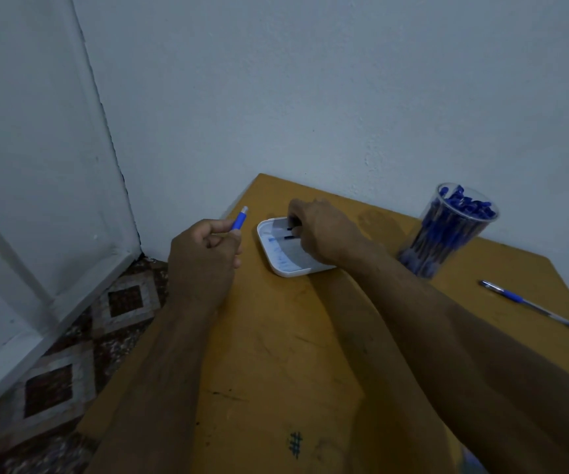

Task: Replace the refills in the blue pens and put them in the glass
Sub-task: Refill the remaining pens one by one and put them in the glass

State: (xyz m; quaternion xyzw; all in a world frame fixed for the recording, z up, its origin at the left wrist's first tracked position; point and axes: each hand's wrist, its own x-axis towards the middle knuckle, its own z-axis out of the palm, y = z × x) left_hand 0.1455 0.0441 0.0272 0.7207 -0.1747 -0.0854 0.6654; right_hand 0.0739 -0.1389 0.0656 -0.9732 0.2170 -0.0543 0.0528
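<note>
Pale blue-grey walls meet in a corner behind a worn yellow-brown wooden table [276, 336], with patterned floor tiles [71, 371] showing at the lower left.

From the head camera, the left hand [201, 261] is held off the table's left edge, fingers curled round a blue pen barrel [239, 221] whose pale tip juts up past the knuckles. The right hand [324, 230] reaches into a white tray [276, 265] near the table's far side, fingertips bent down among thin refills [290, 237] lying there; whether it has one pinched yet I cannot tell, since the hand covers the spot. A clear glass [447, 230] packed with blue pens stands well to the right by the wall, and one loose pen [529, 304] lies flat near the table's right edge.

The refills look very light, thin and somewhat bendy, so they are likely to roll or flex; pinching one near its middle seems safest. The barrel is stiff, smooth plastic, best gripped around its body with the open end free. The glass looks top-heavy and breakable.
</note>
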